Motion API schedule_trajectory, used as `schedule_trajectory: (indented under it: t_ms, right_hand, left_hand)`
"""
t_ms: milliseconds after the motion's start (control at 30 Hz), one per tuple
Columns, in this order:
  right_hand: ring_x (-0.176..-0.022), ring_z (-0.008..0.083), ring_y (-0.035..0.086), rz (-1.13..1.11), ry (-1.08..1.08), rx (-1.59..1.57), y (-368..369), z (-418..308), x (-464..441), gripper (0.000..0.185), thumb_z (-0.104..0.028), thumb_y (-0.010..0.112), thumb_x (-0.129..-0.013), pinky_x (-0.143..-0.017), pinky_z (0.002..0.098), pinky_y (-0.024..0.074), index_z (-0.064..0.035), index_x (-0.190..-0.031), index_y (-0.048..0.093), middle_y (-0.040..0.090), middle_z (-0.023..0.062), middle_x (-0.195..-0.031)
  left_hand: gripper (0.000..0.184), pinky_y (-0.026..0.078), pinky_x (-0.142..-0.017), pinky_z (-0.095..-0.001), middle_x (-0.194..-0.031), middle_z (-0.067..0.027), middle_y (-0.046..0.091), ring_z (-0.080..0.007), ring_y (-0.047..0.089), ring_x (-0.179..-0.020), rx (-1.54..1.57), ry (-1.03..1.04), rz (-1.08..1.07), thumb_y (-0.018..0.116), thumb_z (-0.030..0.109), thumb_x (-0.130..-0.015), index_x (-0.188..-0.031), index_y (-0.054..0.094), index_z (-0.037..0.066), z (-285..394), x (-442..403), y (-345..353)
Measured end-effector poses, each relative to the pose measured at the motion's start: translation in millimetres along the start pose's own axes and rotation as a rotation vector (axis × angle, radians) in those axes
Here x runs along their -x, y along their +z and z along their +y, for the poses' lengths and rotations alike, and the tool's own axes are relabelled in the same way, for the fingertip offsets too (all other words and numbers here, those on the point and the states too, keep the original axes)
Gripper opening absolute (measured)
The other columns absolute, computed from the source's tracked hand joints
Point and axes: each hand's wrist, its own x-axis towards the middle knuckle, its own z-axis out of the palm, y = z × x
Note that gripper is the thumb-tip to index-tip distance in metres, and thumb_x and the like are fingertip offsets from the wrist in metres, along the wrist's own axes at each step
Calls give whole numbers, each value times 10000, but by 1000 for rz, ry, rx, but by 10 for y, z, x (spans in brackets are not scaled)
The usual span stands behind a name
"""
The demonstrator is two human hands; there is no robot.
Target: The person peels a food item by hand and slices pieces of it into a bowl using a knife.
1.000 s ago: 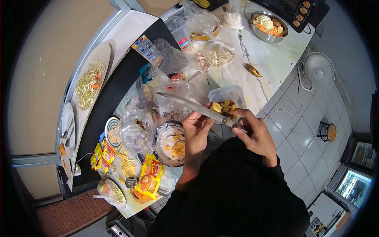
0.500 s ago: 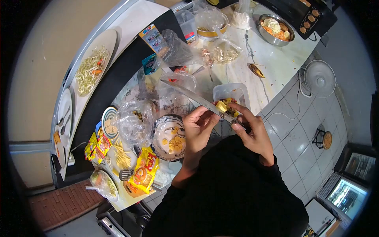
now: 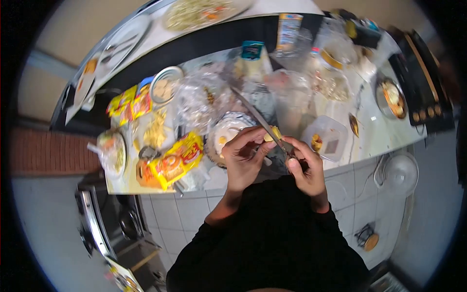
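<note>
My right hand (image 3: 306, 170) is closed around the handle of a knife (image 3: 256, 113), whose long blade points away and to the left. My left hand (image 3: 245, 155) pinches a small yellow piece of food (image 3: 276, 132), perhaps banana, against the blade. Below and left of the blade is a plate (image 3: 214, 141) with round yellow slices, partly covered by my left hand. A clear plastic tub (image 3: 338, 138) with dark and yellow scraps stands right of my right hand. A brown peel (image 3: 354, 125) lies on the counter past the tub.
Left of the plate are a yellow noodle packet (image 3: 177, 159), pale yellow strips (image 3: 155, 129), a bowl (image 3: 165, 83) and a plastic bag (image 3: 202, 100). A steel bowl of food (image 3: 390, 99) stands by a black oven (image 3: 423, 80) at the right. Sprouts (image 3: 194, 13) lie on a raised ledge.
The camera view has turned left, so the counter now runs across the frame. Both hands still hold the knife and yellow piece, which have shifted away from over the tub toward the plate.
</note>
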Motion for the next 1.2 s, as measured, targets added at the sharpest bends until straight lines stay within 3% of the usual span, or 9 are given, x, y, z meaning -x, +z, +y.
schedule_trajectory:
  t_ms: [200, 333, 433, 633, 867, 933, 1067, 1100, 1200]
  right_hand:
    - [-681, 67, 466, -124, 9, -76, 295, 46, -144, 378, -111, 589, -914, -629, 210, 386, 2, -1272, 539, 542, 6, -754]
    - [-728, 84, 539, -114, -83, -56, 386, 142, -167, 375, -69, 600, -907, -692, 229, 457, 33, -1262, 532, 685, 99, -1009]
    - [-795, 109, 598, -80, -142, 20, 403, 128, -155, 363, -47, 610, -897, -742, 252, 485, 44, -1242, 547, 670, 144, -1134]
    - [-796, 129, 629, 125, -62, 128, 472, -79, -32, 318, -45, 625, -885, -730, 264, 492, 33, -1191, 600, 690, 136, -1018]
    - [-678, 112, 589, 480, 117, 271, 608, -378, 267, 335, -72, 643, -871, -666, 248, 475, 11, -1194, 608, 685, 131, -848]
    - [-670, 118, 594, 621, 40, 298, 640, -460, 372, 357, -105, 658, -868, -652, 256, 476, 3, -1204, 605, 690, 131, -847]
    - [-630, 175, 625, 665, 12, 509, 624, -722, 685, 423, -175, 709, -833, -632, 284, 497, 3, -1202, 606, 690, 149, -855]
    - [-610, 227, 630, 670, -47, 567, 621, -715, 747, 481, -203, 741, -802, -599, 296, 497, -4, -1216, 598, 676, 170, -831]
    - [-594, 269, 619, 682, -56, 729, 600, -837, 929, 517, -209, 756, -788, -563, 309, 487, -25, -1242, 589, 657, 192, -806]
  left_hand:
    - [334, 519, -806, -242, -1123, -109, 574, -147, 601, -964, -125, 56, 242, 664, -147, -791, -1104, 647, -32, 205, 136, -289]
    - [373, 530, -845, -258, -1187, -118, 537, -167, 607, -1001, -138, -5, 238, 657, -150, -792, -1143, 640, -24, 269, 191, -377]
    - [376, 527, -862, -266, -1186, -123, 559, -167, 606, -1017, -26, -2, 156, 662, -134, -799, -1157, 636, -21, 227, 194, -405]
    - [377, 516, -892, -285, -1129, -125, 627, -165, 607, -1045, 2, -60, -62, 668, -97, -819, -1185, 622, -23, 225, 129, -375]
    - [347, 507, -947, -312, -1198, -128, 608, -179, 603, -1071, 375, -267, -380, 617, -64, -880, -1224, 590, -26, 294, -68, -323]
    - [309, 524, -948, -355, -1209, -137, 602, -195, 605, -1068, 531, -513, -364, 593, -10, -914, -1223, 587, -26, 335, -95, -292]
    - [281, 545, -926, -380, -1202, -167, 601, -199, 619, -1041, 607, -584, -508, 583, 22, -929, -1195, 581, -69, 209, -53, -206]
    - [354, 524, -954, -365, -1225, -164, 583, -199, 600, -1081, 641, -583, -545, 609, -13, -900, -1243, 541, -66, 211, -34, -137]
    - [493, 490, -987, -348, -1270, -147, 550, -198, 564, -1141, 788, -696, -709, 635, -72, -849, -1315, 478, -36, 182, -2, 44]
